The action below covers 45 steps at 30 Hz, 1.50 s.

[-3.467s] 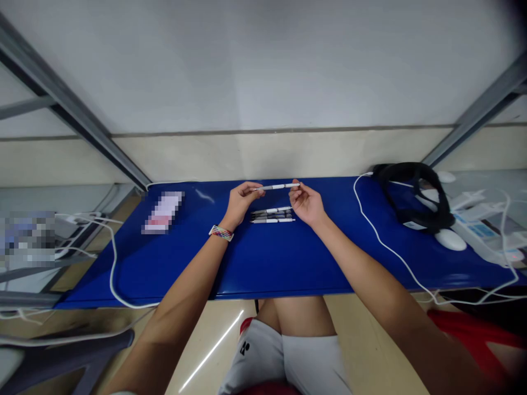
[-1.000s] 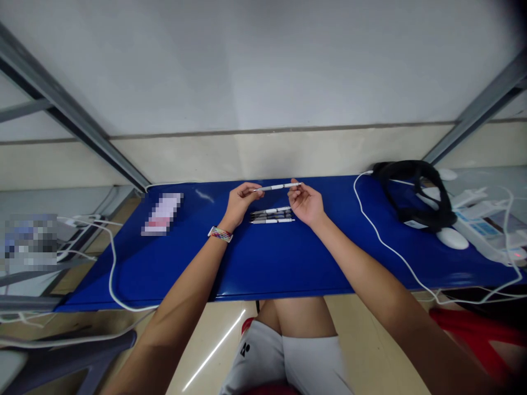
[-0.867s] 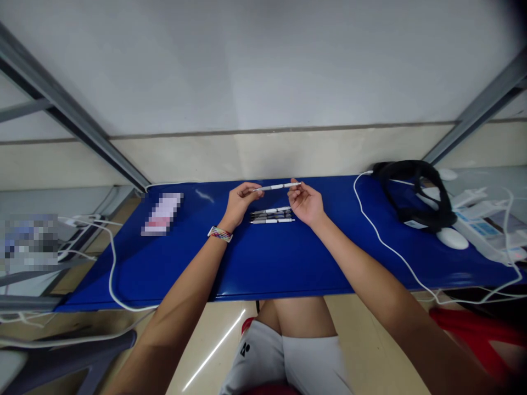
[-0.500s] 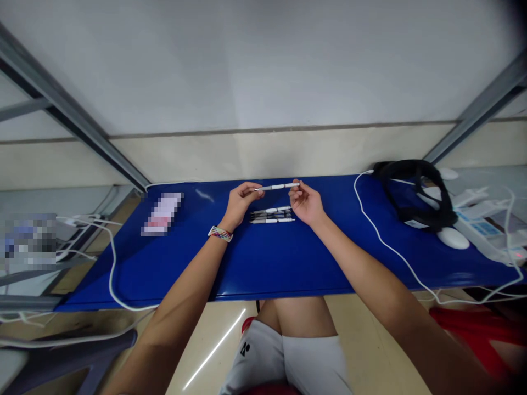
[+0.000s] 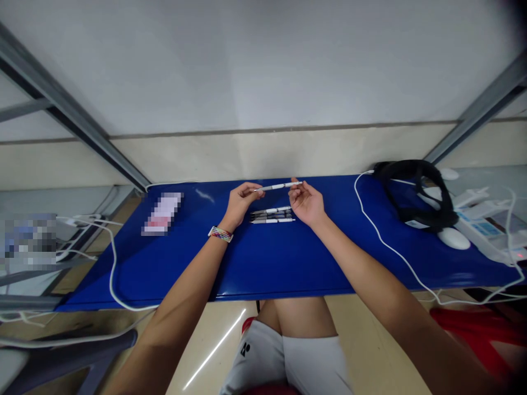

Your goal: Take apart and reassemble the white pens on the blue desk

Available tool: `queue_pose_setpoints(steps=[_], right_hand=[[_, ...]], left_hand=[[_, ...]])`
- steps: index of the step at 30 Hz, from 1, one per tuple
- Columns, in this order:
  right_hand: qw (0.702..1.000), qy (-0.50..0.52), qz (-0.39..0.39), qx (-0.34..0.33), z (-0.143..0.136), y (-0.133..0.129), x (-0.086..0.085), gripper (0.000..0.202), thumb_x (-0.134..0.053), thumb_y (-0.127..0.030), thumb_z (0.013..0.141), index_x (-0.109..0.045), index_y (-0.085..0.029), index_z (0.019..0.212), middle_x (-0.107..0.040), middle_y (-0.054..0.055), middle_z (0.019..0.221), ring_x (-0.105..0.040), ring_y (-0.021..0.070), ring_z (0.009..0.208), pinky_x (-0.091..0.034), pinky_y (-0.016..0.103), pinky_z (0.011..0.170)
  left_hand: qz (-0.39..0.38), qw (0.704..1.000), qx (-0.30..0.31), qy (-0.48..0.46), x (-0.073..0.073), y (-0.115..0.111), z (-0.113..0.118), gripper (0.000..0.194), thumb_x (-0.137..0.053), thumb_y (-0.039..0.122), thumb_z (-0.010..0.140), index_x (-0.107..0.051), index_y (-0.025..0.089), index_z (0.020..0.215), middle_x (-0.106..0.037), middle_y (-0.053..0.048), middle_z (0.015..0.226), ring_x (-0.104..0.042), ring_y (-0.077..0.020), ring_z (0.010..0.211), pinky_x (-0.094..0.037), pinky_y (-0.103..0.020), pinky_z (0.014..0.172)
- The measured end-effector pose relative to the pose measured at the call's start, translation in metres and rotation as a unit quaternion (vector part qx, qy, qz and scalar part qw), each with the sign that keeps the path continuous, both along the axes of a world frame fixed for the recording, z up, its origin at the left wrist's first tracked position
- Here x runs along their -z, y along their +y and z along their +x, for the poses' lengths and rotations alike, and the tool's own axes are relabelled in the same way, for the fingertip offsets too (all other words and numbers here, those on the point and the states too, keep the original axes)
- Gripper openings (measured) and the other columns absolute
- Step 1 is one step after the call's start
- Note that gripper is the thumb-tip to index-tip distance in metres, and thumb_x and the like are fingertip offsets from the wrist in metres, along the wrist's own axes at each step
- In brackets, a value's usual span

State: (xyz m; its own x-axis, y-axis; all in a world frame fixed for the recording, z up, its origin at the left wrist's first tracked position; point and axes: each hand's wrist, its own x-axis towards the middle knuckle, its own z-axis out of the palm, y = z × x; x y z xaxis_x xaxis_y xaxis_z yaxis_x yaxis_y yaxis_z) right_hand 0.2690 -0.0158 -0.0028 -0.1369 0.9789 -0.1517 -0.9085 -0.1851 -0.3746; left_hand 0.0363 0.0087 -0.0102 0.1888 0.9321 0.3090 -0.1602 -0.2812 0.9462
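Observation:
A white and grey pen [image 5: 278,187] is held level above the far part of the blue table [image 5: 280,263]. My left hand [image 5: 240,204] pinches its left end between thumb and fingers. At the other end, my right hand [image 5: 307,201] has its fingertips closed around the pen's white tip, palm turned partly up. Below the held pen, several similar pens [image 5: 272,220] lie side by side on the table, between my two hands. Their right ends come close to my right hand.
A blurred-out pinkish flat object [image 5: 163,214] lies at the left. On the right are a black head strap device [image 5: 428,219], a white cable [image 5: 381,238] and white equipment [image 5: 489,219]. Grey metal posts [image 5: 82,118] flank the table, with a wall [image 5: 263,71] behind.
The fingers of my right hand have shifted slightly at the pen's end, and that end sits a touch higher. My left hand and the pens on the table stay in place.

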Motion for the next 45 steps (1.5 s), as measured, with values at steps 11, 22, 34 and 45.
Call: queue_pose_setpoints(steps=[11,22,34,45], right_hand=[[1.000,-0.005,-0.009,-0.003,-0.0001,0.0001,-0.0008,0.012,-0.060,-0.014,0.100,-0.070,-0.017,0.104,-0.066,-0.001,0.073,-0.058,0.0080,0.059,-0.057,0.016,0.059],[1.000,0.008,-0.013,-0.003,-0.0004,-0.0015,-0.0035,0.016,-0.056,-0.013,0.100,-0.071,-0.016,0.104,-0.065,0.000,0.072,-0.057,0.0084,0.057,-0.057,0.016,0.057],[1.000,-0.003,-0.004,-0.010,0.0002,-0.0003,-0.0013,0.012,-0.061,-0.012,0.098,-0.070,-0.018,0.102,-0.064,-0.001,0.072,-0.056,0.0084,0.058,-0.056,0.016,0.057],[1.000,-0.002,-0.002,-0.006,-0.0006,-0.0021,-0.0023,0.011,-0.060,-0.015,0.099,-0.070,-0.017,0.104,-0.065,0.000,0.074,-0.057,0.0096,0.061,-0.057,0.018,0.060]], left_hand=[[0.005,1.000,0.000,0.006,0.0019,0.0006,0.0000,0.025,-0.089,0.036,0.083,-0.079,0.018,0.098,-0.079,-0.006,0.087,-0.072,-0.0189,0.084,-0.056,-0.035,0.083],[0.000,1.000,-0.002,0.008,-0.0004,-0.0010,0.0005,0.025,-0.088,0.036,0.083,-0.079,0.018,0.098,-0.078,-0.005,0.087,-0.072,-0.0184,0.083,-0.056,-0.034,0.083],[0.000,1.000,-0.003,0.008,0.0002,-0.0009,0.0005,0.026,-0.088,0.037,0.083,-0.078,0.018,0.099,-0.079,-0.005,0.087,-0.072,-0.0189,0.083,-0.056,-0.035,0.084],[0.003,1.000,-0.004,0.014,0.0000,-0.0007,0.0003,0.025,-0.087,0.037,0.084,-0.078,0.018,0.097,-0.078,-0.006,0.087,-0.072,-0.0187,0.083,-0.056,-0.035,0.083]])
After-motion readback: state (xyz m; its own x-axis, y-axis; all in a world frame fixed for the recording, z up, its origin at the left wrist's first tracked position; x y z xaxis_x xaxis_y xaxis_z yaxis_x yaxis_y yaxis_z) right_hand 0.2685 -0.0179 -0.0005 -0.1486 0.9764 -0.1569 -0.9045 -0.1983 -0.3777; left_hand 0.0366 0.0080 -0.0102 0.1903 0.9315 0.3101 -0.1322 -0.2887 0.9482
